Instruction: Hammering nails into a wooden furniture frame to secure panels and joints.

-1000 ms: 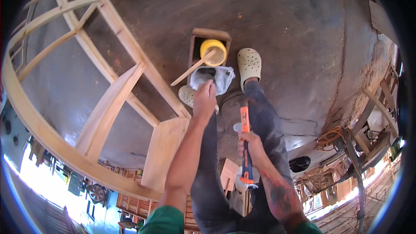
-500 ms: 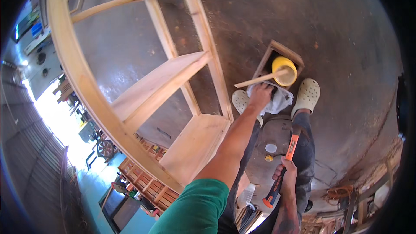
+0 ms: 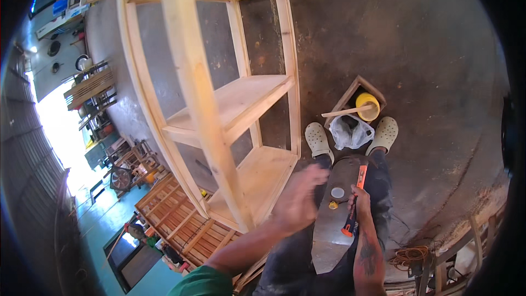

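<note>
Right hand grips an orange-handled hammer; keep it steady. Blurred left hand, grip unclear, beside the pale wooden shelf frame.

A crumpled clear plastic bag lies between the feet, beside a yellow tub.

Wooden shelf frame standing left of the person, small wooden box on the floor ahead of both shoes, cup and stick in the box, plastic bag between the shoes, hammer in right hand, left hand beside the frame's lower shelf.
</note>
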`<control>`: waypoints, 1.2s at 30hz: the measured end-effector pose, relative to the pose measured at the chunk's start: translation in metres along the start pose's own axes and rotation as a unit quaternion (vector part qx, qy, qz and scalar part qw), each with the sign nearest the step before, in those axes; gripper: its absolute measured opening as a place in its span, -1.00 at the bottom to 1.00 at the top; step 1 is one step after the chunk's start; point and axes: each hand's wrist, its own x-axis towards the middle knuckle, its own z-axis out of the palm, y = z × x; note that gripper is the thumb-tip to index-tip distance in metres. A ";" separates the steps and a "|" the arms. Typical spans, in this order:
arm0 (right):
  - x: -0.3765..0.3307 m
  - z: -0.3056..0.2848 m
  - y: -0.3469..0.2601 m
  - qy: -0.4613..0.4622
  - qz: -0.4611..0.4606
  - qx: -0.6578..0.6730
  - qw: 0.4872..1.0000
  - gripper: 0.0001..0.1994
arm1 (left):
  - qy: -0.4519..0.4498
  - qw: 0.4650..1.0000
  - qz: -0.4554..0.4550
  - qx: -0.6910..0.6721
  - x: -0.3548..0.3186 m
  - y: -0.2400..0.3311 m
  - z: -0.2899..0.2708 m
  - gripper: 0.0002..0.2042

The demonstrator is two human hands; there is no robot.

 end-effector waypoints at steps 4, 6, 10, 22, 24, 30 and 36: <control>-0.002 0.001 0.016 0.007 -0.043 -0.080 0.996 -0.74 | 0.263 0.959 0.014 0.100 0.055 -0.008 -0.149 -0.78; -0.016 0.006 0.020 -0.029 -0.106 -0.121 0.986 -0.76 | 0.310 0.941 -0.032 0.132 0.084 -0.043 -0.198 -0.80; -0.079 0.040 -0.002 0.014 -0.215 -0.253 0.943 -0.82 | 0.219 0.952 -0.102 0.188 0.109 -0.114 -0.223 -0.79; -0.176 0.302 -0.234 -0.194 -0.352 -0.553 0.730 -0.55 | 0.148 0.958 -0.110 0.220 0.109 -0.114 -0.219 -0.80; -0.176 0.328 -0.249 -0.218 -0.269 -0.634 0.692 -0.75 | 0.153 0.958 -0.096 0.222 0.110 -0.108 -0.217 -0.80; -0.182 0.334 -0.269 -0.244 -0.244 -0.651 0.676 -0.80 | 0.152 0.953 -0.057 0.254 0.112 -0.111 -0.218 -0.79; -0.180 0.327 -0.251 -0.265 -0.202 -0.638 0.694 -0.65 | 0.127 0.955 -0.059 0.261 0.111 -0.117 -0.222 -0.79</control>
